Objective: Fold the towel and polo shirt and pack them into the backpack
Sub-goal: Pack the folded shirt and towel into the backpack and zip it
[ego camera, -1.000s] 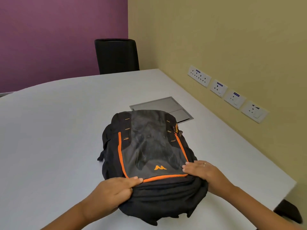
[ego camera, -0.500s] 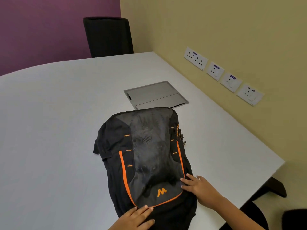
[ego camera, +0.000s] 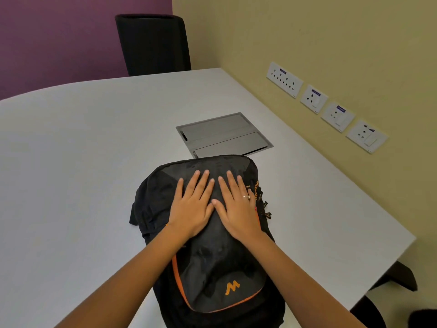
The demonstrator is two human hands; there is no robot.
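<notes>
Under both flat hands (ego camera: 215, 207), the backpack (ego camera: 212, 268) on the table (ego camera: 82, 162).

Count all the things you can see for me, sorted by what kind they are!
Backpack: 1
Hands: 2, left hand and right hand, both flat on the backpack
Table: 1
Grey hatch in the table: 1
Black chair: 1
Wall socket plates: 4
Total: 10
</notes>
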